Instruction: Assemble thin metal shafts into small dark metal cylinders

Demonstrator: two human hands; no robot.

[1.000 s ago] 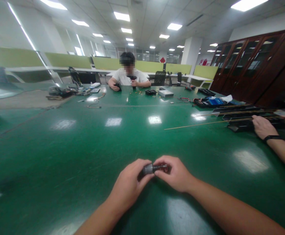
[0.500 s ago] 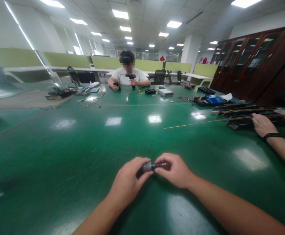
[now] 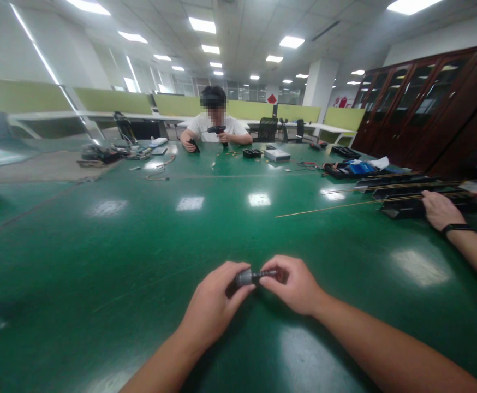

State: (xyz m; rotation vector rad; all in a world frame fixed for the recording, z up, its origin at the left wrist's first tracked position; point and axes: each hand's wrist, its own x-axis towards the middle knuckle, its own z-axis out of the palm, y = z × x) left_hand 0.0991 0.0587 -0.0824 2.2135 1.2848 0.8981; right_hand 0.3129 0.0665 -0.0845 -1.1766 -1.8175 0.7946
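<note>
My left hand [image 3: 216, 300] is closed around a short grey cylinder [image 3: 244, 277] with a dark end, partly hidden by the palm and fingers. From its right end a thin dark shaft [image 3: 258, 276] runs into my right hand [image 3: 293, 284]. The thumb and fingers of that hand pinch a dark ribbed piece [image 3: 270, 272] with a copper-brown part behind it. I cannot tell whether cylinder and shaft are one piece. Both hands are low over the green table [image 3: 173, 240], fingertips almost meeting.
A person across the table holds a black power drill [image 3: 217, 130]. At right, a co-worker's hand [image 3: 441, 210] rests by black channels [image 3: 402, 207] with long thin rods [image 3: 324, 210]. Beyond lie a tool tray [image 3: 359, 167], a white box [image 3: 277, 154] and, at left, electronic parts [image 3: 99, 153].
The cylinder in my left hand has shifted slightly left, and more of the copper-brown part shows in my right hand. Across the table, the drill has tilted a little.
</note>
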